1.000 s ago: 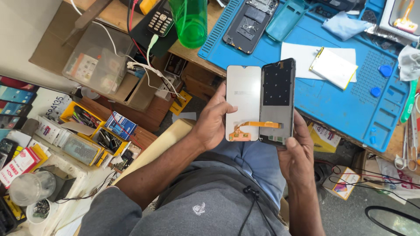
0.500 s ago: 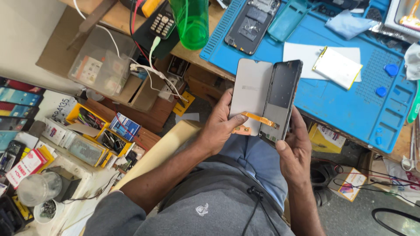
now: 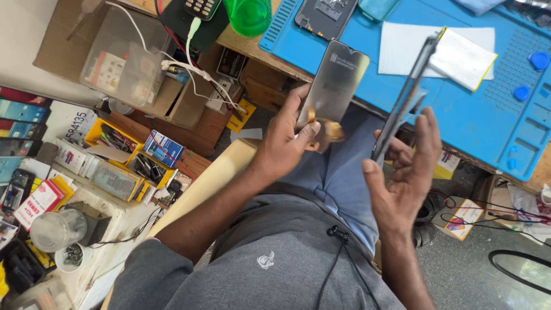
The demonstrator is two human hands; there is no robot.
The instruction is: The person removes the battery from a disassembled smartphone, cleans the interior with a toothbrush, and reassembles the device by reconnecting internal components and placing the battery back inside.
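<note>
Phone display panel (image 3: pixel 334 80) was held up above the lap, in front of the bench edge, its grey back facing the camera; it was pinched at the lower edge by the left hand (image 3: pixel 284 143), thumb and fingers closed on it. An orange flex ribbon (image 3: pixel 328 127) was seen hanging at the panel's bottom edge, by the left thumb; whether it was joined to anything could not be told. The phone body (image 3: pixel 404 95) was seen edge-on and tilted, gripped near its lower end by the right hand (image 3: pixel 404 172), fingers partly spread, thumb side against it. The two halves were held apart, opened like a book, not closed together. Judged progress: panel was separated from the body, so opening was taken as done; anything on the flex connection and any refitting were judged as left. On the blue work mat (image 3: pixel 476 109) beyond, another opened phone (image 3: pixel 324 17) was laid flat, and a white sheet (image 3: pixel 402 49) with a flat white pack (image 3: pixel 465 57) on it, just behind the held body. Blue caps (image 3: pixel 531 74) were noted at the mat's right. A green cup (image 3: pixel 249 14) stood at the bench corner. Left of the person, a clear plastic box (image 3: pixel 123 57), white cables (image 3: pixel 183 66) and yellow parts trays (image 3: pixel 120 155) were crowded on lower shelves.
</note>
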